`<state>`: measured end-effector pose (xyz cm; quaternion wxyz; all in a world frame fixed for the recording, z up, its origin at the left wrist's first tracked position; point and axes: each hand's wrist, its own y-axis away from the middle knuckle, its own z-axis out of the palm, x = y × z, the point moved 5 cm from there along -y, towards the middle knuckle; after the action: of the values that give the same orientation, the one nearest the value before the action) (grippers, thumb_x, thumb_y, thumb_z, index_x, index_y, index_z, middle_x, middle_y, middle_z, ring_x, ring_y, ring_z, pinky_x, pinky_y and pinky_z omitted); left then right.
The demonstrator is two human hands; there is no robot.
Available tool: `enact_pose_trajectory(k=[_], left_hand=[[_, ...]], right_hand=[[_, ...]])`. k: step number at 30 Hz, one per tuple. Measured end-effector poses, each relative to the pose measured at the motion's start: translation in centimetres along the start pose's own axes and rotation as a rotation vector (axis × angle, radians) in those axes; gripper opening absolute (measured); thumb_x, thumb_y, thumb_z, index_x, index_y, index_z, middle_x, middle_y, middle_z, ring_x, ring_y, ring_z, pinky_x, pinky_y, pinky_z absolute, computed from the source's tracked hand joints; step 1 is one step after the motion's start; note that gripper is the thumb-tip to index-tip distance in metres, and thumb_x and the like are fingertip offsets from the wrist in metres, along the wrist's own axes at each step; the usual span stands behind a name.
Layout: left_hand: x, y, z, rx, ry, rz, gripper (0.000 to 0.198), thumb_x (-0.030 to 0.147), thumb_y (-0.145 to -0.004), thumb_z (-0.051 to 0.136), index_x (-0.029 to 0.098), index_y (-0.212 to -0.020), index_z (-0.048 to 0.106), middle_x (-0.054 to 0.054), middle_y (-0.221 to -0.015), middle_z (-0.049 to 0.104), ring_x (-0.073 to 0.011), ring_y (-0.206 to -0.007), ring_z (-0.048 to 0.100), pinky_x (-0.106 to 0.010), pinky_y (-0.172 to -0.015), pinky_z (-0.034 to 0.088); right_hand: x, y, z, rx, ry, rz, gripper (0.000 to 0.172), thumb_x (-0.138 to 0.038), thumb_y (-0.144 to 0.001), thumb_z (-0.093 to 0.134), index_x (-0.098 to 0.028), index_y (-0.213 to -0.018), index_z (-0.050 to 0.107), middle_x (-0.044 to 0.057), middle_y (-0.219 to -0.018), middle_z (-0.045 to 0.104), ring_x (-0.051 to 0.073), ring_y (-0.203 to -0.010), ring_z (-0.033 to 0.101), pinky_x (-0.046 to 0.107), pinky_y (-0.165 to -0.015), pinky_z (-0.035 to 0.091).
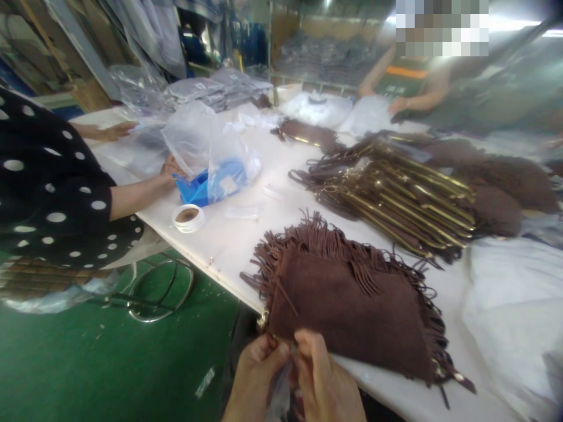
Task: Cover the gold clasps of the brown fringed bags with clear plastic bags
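And here the brown fringed bag is laid flat on the tabletop, just beyond the 2 hands and mostly to their right. Its long axis is turned across the view, left to right. At the near-left corner, the edge is seemingly pinched by the left hand. The bag's main body is neighboured more closely by the right hand, fingers bent; its grip cannot be told.
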<state>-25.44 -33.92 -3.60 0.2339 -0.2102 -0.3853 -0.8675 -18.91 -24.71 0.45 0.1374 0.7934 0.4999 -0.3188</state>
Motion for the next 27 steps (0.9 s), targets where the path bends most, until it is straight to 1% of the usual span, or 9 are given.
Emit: enact_pose_trajectory(k=[4,7,10,15,18,21,23,25,27], left_hand=[[-0.3,0.1,-0.2,0.002,0.03,0.007,0.025,0.032,-0.074,0.081,0.013,-0.083,0.067,-0.004,-0.069,0.065,-0.0122,-0.058,0.056,-0.022,-0.057,0.042],[-0.5,0.3,-0.5,0.041,0.037,0.016,0.023,0.03,-0.073,0.081,0.015,-0.079,0.064,-0.002,-0.068,0.065,-0.0121,-0.057,0.056,-0.023,-0.058,0.043],[-0.5,0.5,-0.3,0.049,0.051,0.0,0.023,0.029,-0.073,0.081,0.016,-0.077,0.063,-0.003,-0.068,0.066,-0.0135,-0.058,0.058,-0.024,-0.059,0.044],[0.0,0.6,0.4,0.029,0.121,-0.035,0.022,0.026,-0.072,0.082,0.016,-0.08,0.064,-0.004,-0.073,0.068,-0.014,-0.061,0.06,-0.024,-0.062,0.046],[0.3,0.7,0.6,0.033,0.115,-0.083,0.024,0.024,-0.068,0.085,0.015,-0.078,0.065,-0.003,-0.067,0.066,-0.0135,-0.058,0.059,-0.024,-0.06,0.047],[0.7,0.7,0.7,0.032,0.075,-0.098,0.03,0.027,-0.066,0.086,0.014,-0.086,0.068,-0.004,-0.069,0.067,-0.0143,-0.058,0.06,-0.025,-0.06,0.047],[0.9,0.6,0.5,0.03,-0.005,-0.052,0.036,0.03,-0.066,0.086,0.014,-0.093,0.069,-0.004,-0.075,0.068,-0.0155,-0.063,0.061,-0.026,-0.062,0.049],[0.9,0.3,-0.3,0.065,-0.137,0.018,0.036,0.033,-0.064,0.087,0.014,-0.089,0.069,-0.004,-0.076,0.068,-0.0159,-0.065,0.061,-0.025,-0.063,0.048],[0.5,0.0,-1.4,0.123,-0.257,0.081,0.034,0.037,-0.063,0.087,0.014,-0.077,0.066,-0.002,-0.07,0.066,-0.015,-0.063,0.059,-0.024,-0.062,0.047]], right_hand=[[0.2,0.5,0.3,0.049,0.024,0.012,0.026,-0.019,-0.096,0.03,-0.025,-0.115,0.046,0.002,-0.085,0.073,0.018,-0.064,0.073,0.024,-0.051,0.051],[-0.2,0.5,0.2,0.078,0.137,-0.032,0.026,-0.019,-0.095,0.031,-0.023,-0.115,0.047,0.003,-0.081,0.072,0.02,-0.063,0.072,0.026,-0.053,0.052],[-0.8,0.3,-0.2,0.079,0.192,-0.066,0.026,-0.016,-0.092,0.034,-0.022,-0.114,0.046,0.003,-0.078,0.07,0.02,-0.063,0.071,0.026,-0.053,0.051],[-1.4,0.0,-0.8,0.065,0.185,-0.076,0.035,-0.008,-0.084,0.038,-0.021,-0.116,0.045,0.002,-0.075,0.069,0.019,-0.06,0.07,0.025,-0.054,0.049],[-1.3,-0.1,-0.9,0.08,0.132,-0.042,0.028,-0.009,-0.088,0.036,-0.023,-0.11,0.046,0.0,-0.075,0.07,0.018,-0.061,0.07,0.024,-0.053,0.047],[-0.8,-0.4,-0.9,0.062,0.052,0.038,0.022,-0.012,-0.092,0.032,-0.026,-0.104,0.045,-0.004,-0.072,0.07,0.016,-0.057,0.07,0.024,-0.05,0.044],[-0.6,-0.5,-0.8,0.051,0.028,0.078,0.02,-0.014,-0.092,0.032,-0.027,-0.101,0.045,-0.006,-0.069,0.069,0.016,-0.054,0.069,0.025,-0.048,0.042],[-0.5,-0.4,-0.7,0.056,0.033,0.098,0.018,-0.015,-0.092,0.034,-0.027,-0.099,0.045,-0.007,-0.068,0.069,0.016,-0.054,0.069,0.025,-0.047,0.041],[-0.5,-0.3,-0.5,0.073,0.053,0.097,0.018,-0.015,-0.093,0.034,-0.026,-0.1,0.046,-0.006,-0.07,0.07,0.016,-0.055,0.07,0.025,-0.048,0.041]])
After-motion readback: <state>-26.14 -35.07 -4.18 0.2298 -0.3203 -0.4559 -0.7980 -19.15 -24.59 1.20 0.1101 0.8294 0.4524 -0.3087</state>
